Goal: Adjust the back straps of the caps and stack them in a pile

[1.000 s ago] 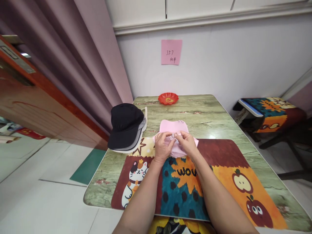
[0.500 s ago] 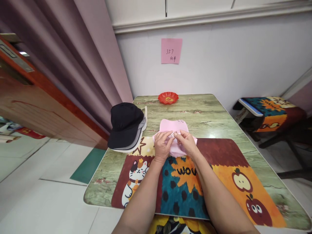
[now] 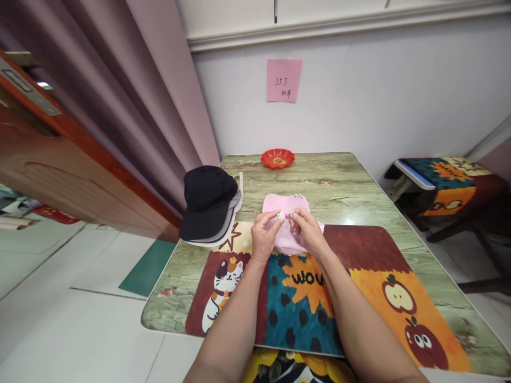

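A pink cap (image 3: 286, 202) lies on the patterned mat, its brim toward the far side of the table and its near part under my hands. Between the thumb and index finger of my left hand (image 3: 264, 234) is a small white label (image 3: 281, 215) with dark print. Just right of the label, my right hand (image 3: 308, 227) has its fingers pinched together over the cap. Whatever those fingertips hold is too small to make out.
Left of my hands is a stack of caps, a black cap (image 3: 207, 199) on top. A red scalloped dish (image 3: 278, 158) sits near the wall. The mat (image 3: 359, 247) covers the table's near part. A stool (image 3: 443, 178) stands to the right, a wooden door (image 3: 91, 165) to the left.
My fingertips have moved slightly apart, and the white label now shows more clearly in my left hand. The right fingers have drawn back a little to the right.
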Motion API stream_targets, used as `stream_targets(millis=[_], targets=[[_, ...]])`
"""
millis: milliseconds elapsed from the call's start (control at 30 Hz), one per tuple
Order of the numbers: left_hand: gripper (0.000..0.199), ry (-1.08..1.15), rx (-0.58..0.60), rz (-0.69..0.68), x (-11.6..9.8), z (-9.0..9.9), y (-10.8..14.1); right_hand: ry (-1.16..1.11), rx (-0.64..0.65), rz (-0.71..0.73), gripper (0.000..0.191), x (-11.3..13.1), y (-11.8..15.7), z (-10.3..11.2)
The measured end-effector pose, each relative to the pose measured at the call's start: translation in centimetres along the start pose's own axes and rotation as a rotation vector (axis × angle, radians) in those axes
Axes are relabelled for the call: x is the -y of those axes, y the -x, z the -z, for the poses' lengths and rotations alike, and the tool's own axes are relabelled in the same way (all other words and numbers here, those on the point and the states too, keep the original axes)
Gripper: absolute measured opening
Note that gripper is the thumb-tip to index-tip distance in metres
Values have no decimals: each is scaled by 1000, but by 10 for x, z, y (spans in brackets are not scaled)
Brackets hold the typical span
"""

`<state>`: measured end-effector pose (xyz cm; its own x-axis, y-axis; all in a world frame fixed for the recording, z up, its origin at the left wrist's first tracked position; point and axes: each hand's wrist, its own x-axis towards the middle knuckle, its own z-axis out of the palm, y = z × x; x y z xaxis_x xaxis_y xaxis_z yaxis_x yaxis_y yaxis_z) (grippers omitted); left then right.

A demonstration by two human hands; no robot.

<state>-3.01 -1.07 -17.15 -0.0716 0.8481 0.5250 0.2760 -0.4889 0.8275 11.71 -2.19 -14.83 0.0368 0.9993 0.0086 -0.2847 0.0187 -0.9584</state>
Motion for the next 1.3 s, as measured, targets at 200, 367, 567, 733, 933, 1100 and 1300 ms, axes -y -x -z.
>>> stream_targets(millis=[200,367,567,733,933,1100,1300], targets=[[22,-47,31,-101,-3,1,-1,-55,26,-4,31,-3,0,1],[24,-33,49,-111,-4,2,0,-59,21,-16,31,-8,-1,2],[24,-67,56,-171,-5,2,-2,-25,15,6,27,-10,-1,4],[25,-116,50,-223,-6,3,-3,-23,-4,20,28,-13,-3,5],[26,-153,48,-262,-5,2,-3,-37,5,24,28,-16,-4,5],[27,-183,60,-260,-5,2,-3,-53,23,19,26,-17,-4,5],[26,-179,68,-246,-6,3,-3,-70,66,9,25,-14,-2,5]])
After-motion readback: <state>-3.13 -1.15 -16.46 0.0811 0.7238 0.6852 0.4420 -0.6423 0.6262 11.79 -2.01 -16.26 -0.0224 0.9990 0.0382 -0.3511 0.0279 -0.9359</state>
